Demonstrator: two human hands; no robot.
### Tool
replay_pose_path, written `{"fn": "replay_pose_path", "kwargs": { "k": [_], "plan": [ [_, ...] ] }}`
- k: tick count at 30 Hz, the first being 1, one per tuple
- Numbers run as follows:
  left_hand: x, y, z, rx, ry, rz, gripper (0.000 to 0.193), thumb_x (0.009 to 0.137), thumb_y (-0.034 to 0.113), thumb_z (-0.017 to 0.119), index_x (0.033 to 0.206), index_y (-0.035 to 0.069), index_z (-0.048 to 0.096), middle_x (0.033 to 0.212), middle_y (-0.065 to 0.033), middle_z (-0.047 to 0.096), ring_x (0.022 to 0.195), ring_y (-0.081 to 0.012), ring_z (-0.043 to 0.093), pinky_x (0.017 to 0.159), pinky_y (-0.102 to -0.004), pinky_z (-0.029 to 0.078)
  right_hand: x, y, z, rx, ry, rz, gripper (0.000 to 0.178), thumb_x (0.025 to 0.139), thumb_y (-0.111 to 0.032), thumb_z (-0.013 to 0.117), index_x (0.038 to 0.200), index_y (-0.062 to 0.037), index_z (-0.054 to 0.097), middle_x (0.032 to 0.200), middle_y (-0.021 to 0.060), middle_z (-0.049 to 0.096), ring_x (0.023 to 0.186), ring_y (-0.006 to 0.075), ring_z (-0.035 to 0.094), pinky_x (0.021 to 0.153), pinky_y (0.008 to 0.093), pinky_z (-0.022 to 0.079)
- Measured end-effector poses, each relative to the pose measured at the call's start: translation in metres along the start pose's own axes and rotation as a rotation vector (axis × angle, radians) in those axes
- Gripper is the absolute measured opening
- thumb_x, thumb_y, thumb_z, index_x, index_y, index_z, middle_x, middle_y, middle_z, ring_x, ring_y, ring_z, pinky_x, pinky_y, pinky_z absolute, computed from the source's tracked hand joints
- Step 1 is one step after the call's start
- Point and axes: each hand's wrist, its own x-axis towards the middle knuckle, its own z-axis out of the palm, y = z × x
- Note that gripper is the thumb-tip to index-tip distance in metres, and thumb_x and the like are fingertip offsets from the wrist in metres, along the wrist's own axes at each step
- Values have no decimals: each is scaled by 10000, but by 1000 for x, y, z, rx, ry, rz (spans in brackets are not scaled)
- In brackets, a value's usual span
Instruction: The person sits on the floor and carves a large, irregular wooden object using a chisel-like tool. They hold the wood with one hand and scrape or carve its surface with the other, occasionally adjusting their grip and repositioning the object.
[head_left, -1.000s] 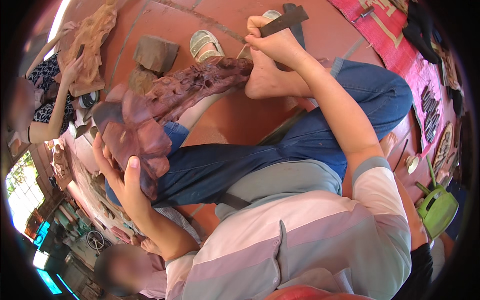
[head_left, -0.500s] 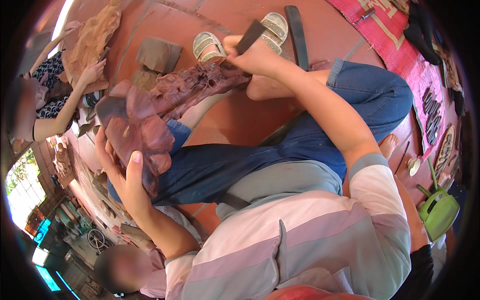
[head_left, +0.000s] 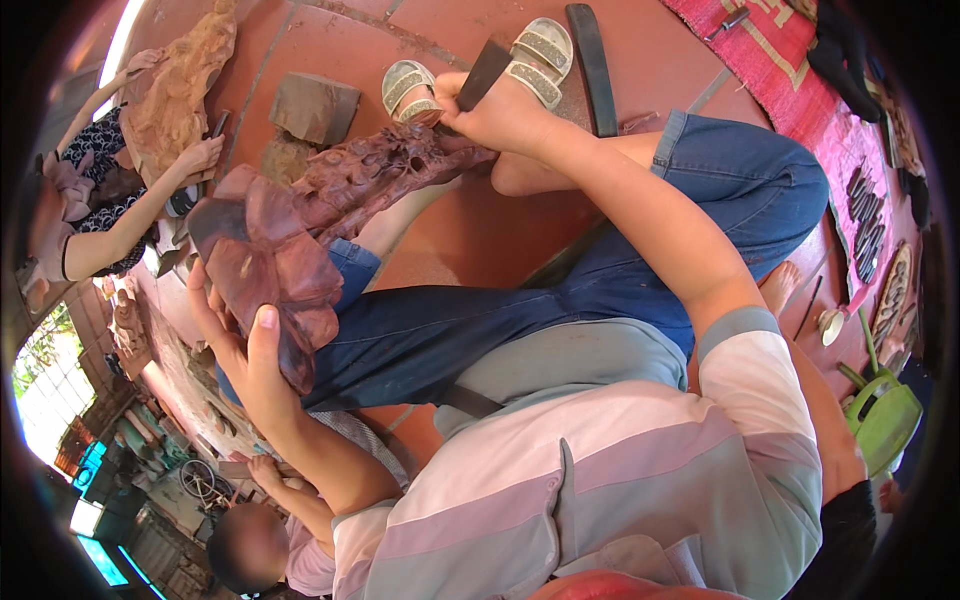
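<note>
A carved reddish-brown wood piece (head_left: 270, 260) lies slantwise over my lap, with broad petal-like lobes at its near left end and a knotty, pierced stem at its far end. My left hand (head_left: 250, 350) grips the lobed end, thumb on top and the fingers partly hidden behind it. At the stem's far end, my right hand (head_left: 500, 112) is closed around a dark flat strip (head_left: 485, 75), which sticks up out of the fist. Whatever lower part of the strip meets the wood is hidden by the hand.
Wooden blocks (head_left: 315, 108) and a long dark bar (head_left: 593, 70) lie on the tiled floor. At left a person's hand (head_left: 200, 155) rests by another carving (head_left: 180, 90); another person sits at lower left. A pink mat (head_left: 850, 160) with several dark tools and a green container (head_left: 885, 420) are at right.
My right hand and the dark strip have shifted slightly to the left. The carving has tilted a little in my left hand. The person at lower left now has a forearm raised into view.
</note>
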Motion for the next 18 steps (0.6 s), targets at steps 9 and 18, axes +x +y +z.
{"fn": "replay_pose_path", "kwargs": {
  "k": [9, 18],
  "plan": [
    [1, 0, 1, -40, 9, -15, 695, 791, 165, 599, 1410, 50, 305, 1274, -144, 467, 1173, -245, 459, 1026, -361, 319, -5, -5, -30, 185, -70, 80, 238, 779, -97, 653, 704, -86, 427, 582, 1, 456, 575, 107, 530, 517, 300, 389],
    [1, 3, 2, 20, -9, -4, 694, 794, 178, 602, 1409, 53, 307, 1267, -147, 469, 1182, -246, 450, 1031, -357, 309, 8, 9, -9, 166, -4, 261, 210, 766, -135, 651, 717, -101, 449, 607, 37, 493, 574, 168, 538, 531, 345, 402]
  ]
}}
